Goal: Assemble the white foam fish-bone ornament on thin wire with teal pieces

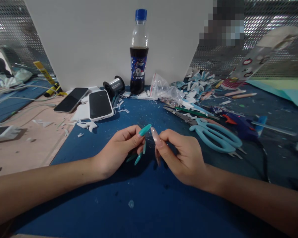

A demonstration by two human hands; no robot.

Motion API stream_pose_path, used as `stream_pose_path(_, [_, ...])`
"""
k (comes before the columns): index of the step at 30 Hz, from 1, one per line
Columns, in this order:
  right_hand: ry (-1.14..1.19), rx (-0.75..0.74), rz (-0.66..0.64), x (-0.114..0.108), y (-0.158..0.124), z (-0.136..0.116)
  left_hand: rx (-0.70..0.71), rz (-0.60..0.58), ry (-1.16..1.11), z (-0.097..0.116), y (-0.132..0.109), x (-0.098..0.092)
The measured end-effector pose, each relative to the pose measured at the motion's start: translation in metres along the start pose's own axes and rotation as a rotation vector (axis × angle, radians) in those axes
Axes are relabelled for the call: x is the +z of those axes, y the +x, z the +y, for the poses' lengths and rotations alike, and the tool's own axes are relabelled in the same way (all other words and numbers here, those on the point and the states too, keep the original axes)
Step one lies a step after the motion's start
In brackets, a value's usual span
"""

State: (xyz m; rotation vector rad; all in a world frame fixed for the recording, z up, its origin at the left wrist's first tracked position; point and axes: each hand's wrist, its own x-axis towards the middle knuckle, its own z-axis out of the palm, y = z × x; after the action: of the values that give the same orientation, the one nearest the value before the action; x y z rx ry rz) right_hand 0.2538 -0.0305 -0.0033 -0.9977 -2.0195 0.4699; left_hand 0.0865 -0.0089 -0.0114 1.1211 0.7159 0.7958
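Note:
My left hand [119, 148], with long teal nails, is closed in a pinch above the blue mat [109, 211]. Facing it, a small gap away, my right hand [186, 157] also pinches, its long nails pale pink. The thumb tips point toward each other and nearly meet. Whatever lies between the fingers is too small or thin to make out. Beyond my right hand, light blue scissors [217, 135] lie on the mat. A spool of thin silvery wire or thread [114, 86] rests at the back left.
A Pepsi bottle [139, 56] stands against a white board [94, 36]. Two phones [100, 104] lie back left. Right of the bottle are a clear plastic bag [164, 87], a heap of scraps [198, 81] and a blue glue gun [243, 125] with its cord.

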Motion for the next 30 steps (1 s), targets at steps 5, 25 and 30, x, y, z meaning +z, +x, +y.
stream_pose_path(5, [-0.012,-0.013,0.002,0.0004,0.0008,0.0016,-0.007,-0.003,0.011,-0.0004,0.0004,0.0001])
stream_pose_path(25, [-0.103,-0.007,-0.035,0.0062,-0.0013,0.0083,0.003,0.034,0.099,-0.002,-0.0018,0.0046])
stream_pose_path(30, [-0.099,0.004,-0.081,0.006,0.0008,0.0082,0.036,0.056,0.148,-0.0027,-0.0018,0.0046])
